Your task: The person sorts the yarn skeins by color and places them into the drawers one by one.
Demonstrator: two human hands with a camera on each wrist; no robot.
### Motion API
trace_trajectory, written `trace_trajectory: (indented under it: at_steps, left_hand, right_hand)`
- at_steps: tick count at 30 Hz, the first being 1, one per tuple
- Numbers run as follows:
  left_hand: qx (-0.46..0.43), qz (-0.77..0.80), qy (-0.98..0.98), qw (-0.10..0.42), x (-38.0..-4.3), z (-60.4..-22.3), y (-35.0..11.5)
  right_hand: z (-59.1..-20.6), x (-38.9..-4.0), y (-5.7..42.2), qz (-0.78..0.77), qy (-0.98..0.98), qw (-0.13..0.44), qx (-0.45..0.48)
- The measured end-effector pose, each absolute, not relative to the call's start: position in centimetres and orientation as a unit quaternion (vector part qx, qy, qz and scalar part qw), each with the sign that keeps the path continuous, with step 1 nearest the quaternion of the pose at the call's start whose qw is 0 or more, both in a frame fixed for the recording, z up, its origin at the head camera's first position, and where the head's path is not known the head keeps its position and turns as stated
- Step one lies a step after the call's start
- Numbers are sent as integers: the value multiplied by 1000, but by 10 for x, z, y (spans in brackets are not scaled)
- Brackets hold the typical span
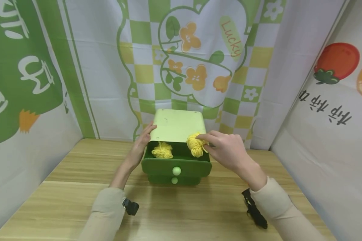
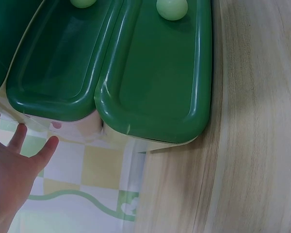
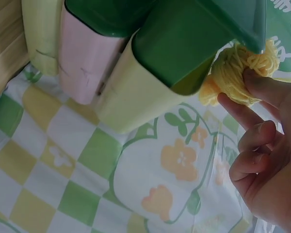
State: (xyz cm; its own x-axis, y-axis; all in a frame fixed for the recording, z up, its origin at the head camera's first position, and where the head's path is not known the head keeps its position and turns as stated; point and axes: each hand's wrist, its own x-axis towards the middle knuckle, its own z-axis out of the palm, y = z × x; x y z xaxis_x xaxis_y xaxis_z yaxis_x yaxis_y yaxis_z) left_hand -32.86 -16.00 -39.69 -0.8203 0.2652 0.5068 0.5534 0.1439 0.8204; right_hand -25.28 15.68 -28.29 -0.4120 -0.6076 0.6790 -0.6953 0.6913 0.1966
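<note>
A small chest of drawers with a pale green top stands on the table, its upper dark green drawer pulled out. One yellow yarn ball lies in the left part of that drawer. Over the drawer's right end, my right hand pinches a second yellow yarn ball between thumb and fingers; the right wrist view shows this yarn beside the drawer's edge. My left hand rests against the chest's left side, and in the left wrist view its fingers are spread.
Lower drawers with round pale green knobs sit beneath the pulled-out one. A black strap hangs by the right sleeve, and a small black device is at the left cuff. A patterned cloth rises behind the wooden table.
</note>
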Motion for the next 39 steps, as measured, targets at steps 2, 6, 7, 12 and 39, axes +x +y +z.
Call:
trace_trajectory:
  at_steps: [2,6,7,12,39]
  left_hand:
    - [-275,-593,-747,122,-328,-397,-160]
    - [-275,-593,-748,118,-329,-398,-161]
    - [-275,-593,-748,117,-329,-398,-161]
    - [-273,-592,-749,119,-330,-399,-161]
    - [-268,-587,-753,125,-328,-396,-159]
  right_hand:
    - [-284,-252,153,55,-838,373,394]
    - [-287,-252,147,51,-836,369,402]
    - [-287,-252,146,50,-836,368,405]
    - [-289,-251,140,50,-840,346,415]
    - [-286,-246,160,94,-865,310,383]
